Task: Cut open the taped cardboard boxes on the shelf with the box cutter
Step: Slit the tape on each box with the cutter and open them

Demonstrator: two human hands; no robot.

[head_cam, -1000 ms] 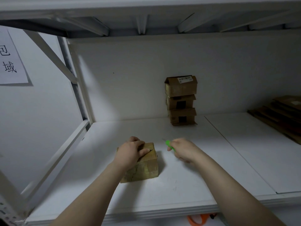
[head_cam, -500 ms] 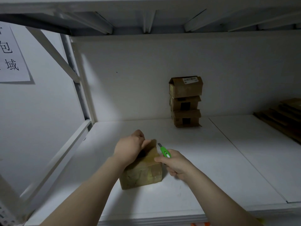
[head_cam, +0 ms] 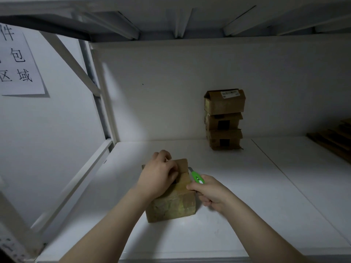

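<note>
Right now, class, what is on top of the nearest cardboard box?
The left hand grips the cardboard box, fingers at its raised flap. The top under the hand is covered.

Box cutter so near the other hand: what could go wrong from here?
The box cutter sits at the right edge of the cardboard box, close to the left hand gripping its flap; a slip could cut that hand. The small box may also shift if the right hand pushes hard.
</note>
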